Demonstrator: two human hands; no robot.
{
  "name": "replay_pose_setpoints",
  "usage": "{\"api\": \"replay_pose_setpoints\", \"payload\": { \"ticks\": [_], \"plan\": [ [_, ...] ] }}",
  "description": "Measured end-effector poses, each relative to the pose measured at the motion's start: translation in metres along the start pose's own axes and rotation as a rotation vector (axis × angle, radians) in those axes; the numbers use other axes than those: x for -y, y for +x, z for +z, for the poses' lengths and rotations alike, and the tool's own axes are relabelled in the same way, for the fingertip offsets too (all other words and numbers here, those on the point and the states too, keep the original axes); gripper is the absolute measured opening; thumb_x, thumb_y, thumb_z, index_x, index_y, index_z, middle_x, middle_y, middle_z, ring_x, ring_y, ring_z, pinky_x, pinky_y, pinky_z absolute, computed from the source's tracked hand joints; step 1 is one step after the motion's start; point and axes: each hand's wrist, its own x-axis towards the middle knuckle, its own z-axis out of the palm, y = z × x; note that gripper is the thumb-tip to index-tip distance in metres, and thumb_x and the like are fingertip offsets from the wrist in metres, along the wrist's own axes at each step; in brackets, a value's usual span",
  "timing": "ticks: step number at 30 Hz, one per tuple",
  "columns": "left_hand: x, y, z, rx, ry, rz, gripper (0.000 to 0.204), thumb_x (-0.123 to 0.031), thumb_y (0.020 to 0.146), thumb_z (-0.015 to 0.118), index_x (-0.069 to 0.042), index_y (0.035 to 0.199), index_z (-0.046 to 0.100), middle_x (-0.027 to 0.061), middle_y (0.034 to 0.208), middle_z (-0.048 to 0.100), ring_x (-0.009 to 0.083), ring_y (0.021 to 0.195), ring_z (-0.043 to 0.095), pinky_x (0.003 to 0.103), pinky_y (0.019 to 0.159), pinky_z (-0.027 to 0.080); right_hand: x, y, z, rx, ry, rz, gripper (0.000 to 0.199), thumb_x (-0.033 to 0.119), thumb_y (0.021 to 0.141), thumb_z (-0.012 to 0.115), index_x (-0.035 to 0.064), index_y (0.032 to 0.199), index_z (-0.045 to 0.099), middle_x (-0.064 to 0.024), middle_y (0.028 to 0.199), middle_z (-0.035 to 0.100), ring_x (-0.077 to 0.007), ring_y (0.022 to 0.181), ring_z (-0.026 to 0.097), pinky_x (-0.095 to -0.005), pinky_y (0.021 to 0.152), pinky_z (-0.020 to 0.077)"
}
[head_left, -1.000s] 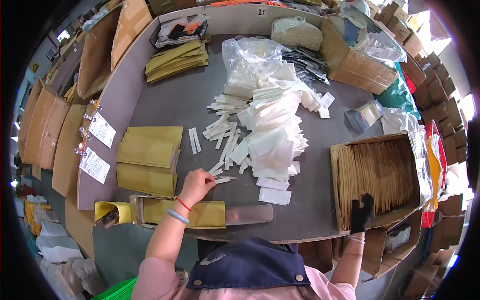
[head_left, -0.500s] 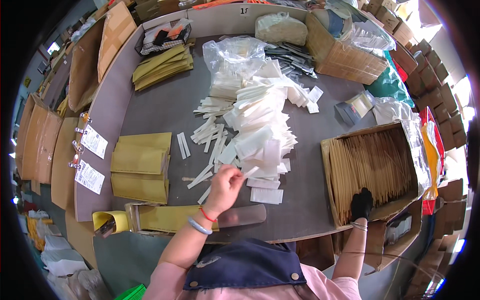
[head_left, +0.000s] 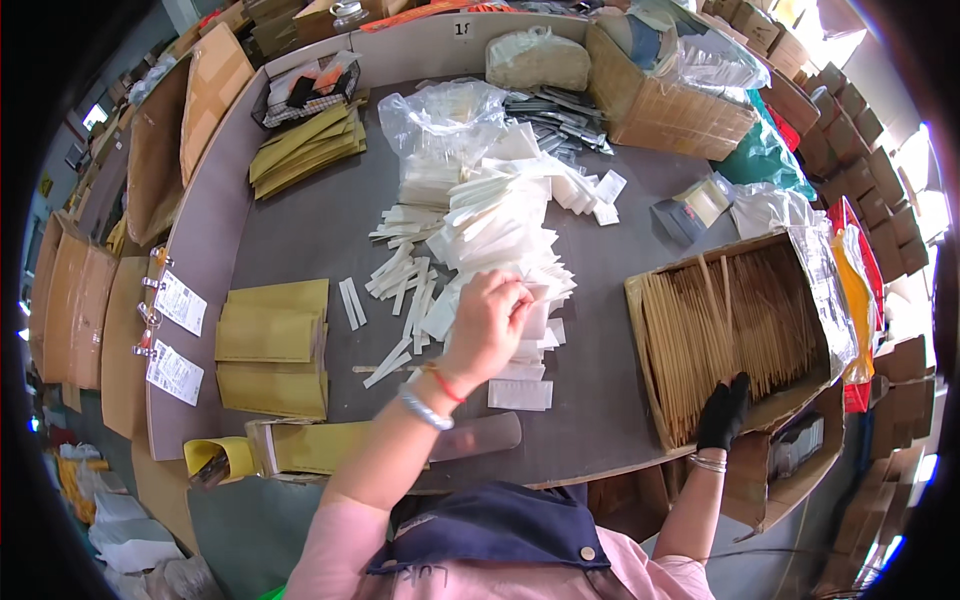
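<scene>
My bare left hand (head_left: 490, 325), with a red cord and a bangle at its wrist, is over the near part of a heaped pile of flat white paper sleeves (head_left: 495, 215). Its fingers are pinched together; whatever they hold is hidden by the hand. My right hand (head_left: 724, 412) wears a black glove. It reaches over the near side of an open cardboard box (head_left: 652, 350) and is closed on the near end of a brown envelope (head_left: 728, 300) that stands higher than the tight row (head_left: 675, 345). Narrow white strips (head_left: 352, 304) lie scattered left of the pile.
Yellow padded envelopes (head_left: 272, 340) are stacked at the left, with more (head_left: 310, 150) farther back. A long carton (head_left: 262, 448) lies along the near edge. Clear plastic (head_left: 440, 115) covers the pile's far end. A large carton (head_left: 670, 110) and grey packets (head_left: 560, 120) stand at the back.
My left hand has moved up and right onto the white pile; the white strip seen in its fingers is no longer visible. Envelopes in the box now stand up around a gap beyond my right hand.
</scene>
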Motion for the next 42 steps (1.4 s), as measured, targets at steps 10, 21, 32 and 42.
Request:
{"api": "replay_pose_setpoints", "payload": {
  "ticks": [10, 21, 32, 42],
  "plan": [
    [0.031, -0.062, -0.043, 0.502, 0.048, 0.095, 0.01, -0.006, 0.078, 0.071, -0.002, 0.081, 0.063, 0.013, 0.101, 0.061, 0.0337, 0.094, 0.06, 0.042, 0.081, 0.051, 0.041, -0.019, -0.001, 0.022, 0.345, -0.08, 0.016, 0.01, 0.101, 0.052, -0.0019, 0.111, 0.058, -0.0061, 0.097, 0.06, -0.0136, 0.086, 0.053, -0.0276, 0.078, 0.0462],
    [0.019, -0.133, -0.031, 0.318, 0.292, -0.399, 0.025, -0.015, 0.071, 0.08, -0.006, 0.086, 0.062, 0.0104, 0.088, 0.061, 0.0339, 0.09, 0.058, 0.043, 0.078, 0.048, 0.123, -0.063, -0.016, 0.414, 0.413, -0.128, 0.008, 0.006, 0.098, 0.053, 0.0031, 0.103, 0.058, -0.0019, 0.083, 0.054, -0.0104, 0.076, 0.05, -0.026, 0.07, 0.044],
    [-0.001, -0.092, -0.087, 0.569, -0.161, -0.614, 0.019, -0.015, 0.077, 0.077, -0.002, 0.084, 0.065, 0.0136, 0.075, 0.067, 0.0323, 0.071, 0.065, 0.043, 0.065, 0.05, 0.12, -0.078, -0.008, 0.478, 0.535, -0.378, 0.01, 0.004, 0.096, 0.055, 0.0024, 0.099, 0.064, -0.008, 0.08, 0.057, -0.0194, 0.072, 0.055, -0.0303, 0.066, 0.0448],
    [-0.015, -0.159, -0.095, 0.367, 0.146, -0.33, 0.05, -0.022, 0.06, 0.088, -0.009, 0.105, 0.07, 0.0066, 0.108, 0.058, 0.0289, 0.104, 0.054, 0.041, 0.093, 0.044, 0.135, -0.096, 0.001, 0.833, 0.392, -0.702, 0.026, 0.007, 0.084, 0.068, 0.0123, 0.109, 0.073, -0.0105, 0.072, 0.058, -0.0287, 0.069, 0.059, -0.0385, 0.064, 0.048]
  ]
}}
